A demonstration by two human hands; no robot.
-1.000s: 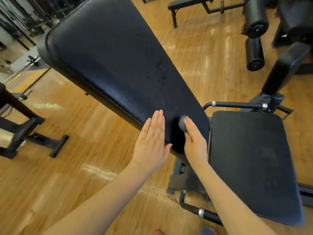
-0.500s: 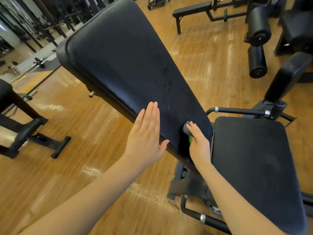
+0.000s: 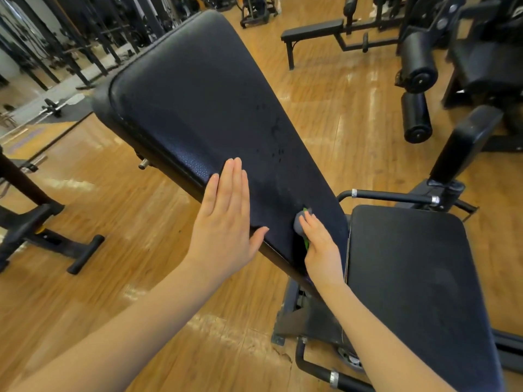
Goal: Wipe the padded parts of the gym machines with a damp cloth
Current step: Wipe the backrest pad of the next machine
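A long black padded backrest [image 3: 203,103] slopes from the upper left down to the middle. My left hand [image 3: 223,219] lies flat on its near left edge, fingers straight and together. My right hand [image 3: 319,244] grips a small grey and green cloth [image 3: 299,223] and presses it against the lower end of the backrest. Most of the cloth is hidden under my fingers. Dark wet spots show on the pad above the cloth. A black padded seat [image 3: 407,284] lies just right of my right hand.
Black foam rollers [image 3: 416,117] and another padded machine stand at the upper right. A flat bench [image 3: 311,26] sits at the far top. A black frame foot [image 3: 82,253] rests on the wooden floor at the left. Metal handles [image 3: 393,196] flank the seat.
My view has tilted up, so more of the backrest top shows. Both hands have shifted slightly up the pad. The green of the cloth has come into sight under my right hand.
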